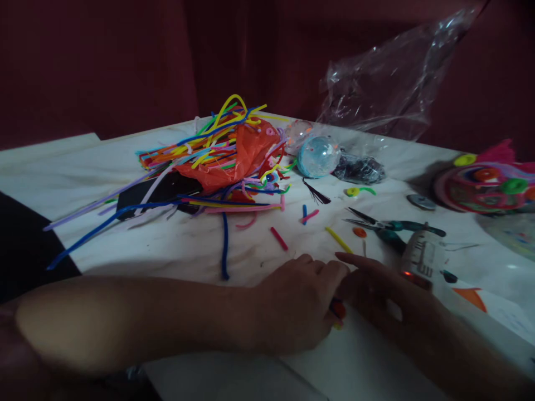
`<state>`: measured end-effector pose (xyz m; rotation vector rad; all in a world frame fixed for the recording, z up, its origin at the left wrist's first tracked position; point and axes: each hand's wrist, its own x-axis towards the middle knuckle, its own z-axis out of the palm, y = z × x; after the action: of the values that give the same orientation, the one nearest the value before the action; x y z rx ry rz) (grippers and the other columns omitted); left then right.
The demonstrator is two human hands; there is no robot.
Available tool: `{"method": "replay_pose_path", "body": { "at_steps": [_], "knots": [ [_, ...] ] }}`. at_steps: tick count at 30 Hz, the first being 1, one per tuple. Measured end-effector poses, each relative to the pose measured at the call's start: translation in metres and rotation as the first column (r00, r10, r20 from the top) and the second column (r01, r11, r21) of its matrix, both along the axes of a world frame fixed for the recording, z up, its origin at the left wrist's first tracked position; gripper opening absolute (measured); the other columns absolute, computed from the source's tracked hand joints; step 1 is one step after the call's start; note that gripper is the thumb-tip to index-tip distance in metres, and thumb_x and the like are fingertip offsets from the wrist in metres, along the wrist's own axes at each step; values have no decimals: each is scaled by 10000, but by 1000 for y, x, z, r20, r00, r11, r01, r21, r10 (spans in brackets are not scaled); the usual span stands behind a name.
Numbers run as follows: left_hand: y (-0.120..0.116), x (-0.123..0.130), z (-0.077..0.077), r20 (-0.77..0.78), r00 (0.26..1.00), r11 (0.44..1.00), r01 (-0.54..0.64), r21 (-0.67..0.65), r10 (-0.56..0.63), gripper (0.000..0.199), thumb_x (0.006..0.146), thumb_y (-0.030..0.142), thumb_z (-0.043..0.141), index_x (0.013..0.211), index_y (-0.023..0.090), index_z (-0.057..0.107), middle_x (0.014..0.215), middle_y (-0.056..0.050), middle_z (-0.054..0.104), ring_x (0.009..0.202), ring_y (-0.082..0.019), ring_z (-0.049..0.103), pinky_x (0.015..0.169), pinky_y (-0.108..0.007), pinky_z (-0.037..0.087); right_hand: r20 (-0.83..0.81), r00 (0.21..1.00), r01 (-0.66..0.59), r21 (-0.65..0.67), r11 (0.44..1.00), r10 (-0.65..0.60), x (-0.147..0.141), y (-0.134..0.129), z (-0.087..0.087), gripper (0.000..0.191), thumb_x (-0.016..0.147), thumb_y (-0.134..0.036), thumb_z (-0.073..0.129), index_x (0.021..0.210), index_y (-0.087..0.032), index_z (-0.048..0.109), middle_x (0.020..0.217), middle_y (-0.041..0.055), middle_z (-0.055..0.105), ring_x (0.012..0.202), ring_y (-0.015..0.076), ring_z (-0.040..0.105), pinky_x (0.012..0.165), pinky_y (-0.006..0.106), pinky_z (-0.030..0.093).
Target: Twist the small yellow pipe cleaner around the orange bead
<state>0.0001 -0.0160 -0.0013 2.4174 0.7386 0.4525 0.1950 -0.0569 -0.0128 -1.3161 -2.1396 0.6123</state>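
Note:
My left hand (298,303) is low in the middle of the view, its fingers curled round a small colourful piece (337,309) showing red-orange, blue and a bit of yellow. From the right, my right hand (378,289) meets it, with the index finger stretched out and the other fingers bent by the left fingertips. What the right fingers pinch, if anything, is hidden. Just beyond the hands lie a yellow stick piece (338,240), a pink piece (278,238) and an orange disc (359,231).
Colourful pipe cleaners (209,150) with a red plastic bag (254,150) lie at the back left. Behind are a clear ball (319,157) and clear plastic wrap (376,83). Green-handled pliers (388,225), a white device (424,256) and a decorated round object (480,186) are at right.

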Motion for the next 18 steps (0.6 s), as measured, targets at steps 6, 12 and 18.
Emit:
{"method": "replay_pose_path", "body": {
  "at_steps": [6,12,18],
  "knots": [
    [-1,1,-1,-23,999,1000,-22,12,23,364,743,157,585,1083,112,462,953,-93,603,850,-189,513,764,-309,427,7,1000,-16,21,1000,16,-1,1,1,338,985,-250,371,1322,-264,366,922,-21,551,764,81,549,639,103,466],
    [-2,2,-2,-21,999,998,-36,56,37,393,731,148,584,1101,87,469,935,-95,612,833,-189,514,760,-322,435,-2,999,-33,23,999,33,-4,2,3,349,980,-248,360,1328,-272,355,904,-28,549,750,71,545,659,93,462],
    [-2,3,-4,5,999,996,-36,87,36,379,731,147,583,1089,76,483,948,-96,615,839,-194,520,773,-325,436,-1,999,-44,20,999,44,-4,1,5,407,953,-229,370,1357,-260,326,923,-2,559,773,103,568,621,125,488]
  ]
}}
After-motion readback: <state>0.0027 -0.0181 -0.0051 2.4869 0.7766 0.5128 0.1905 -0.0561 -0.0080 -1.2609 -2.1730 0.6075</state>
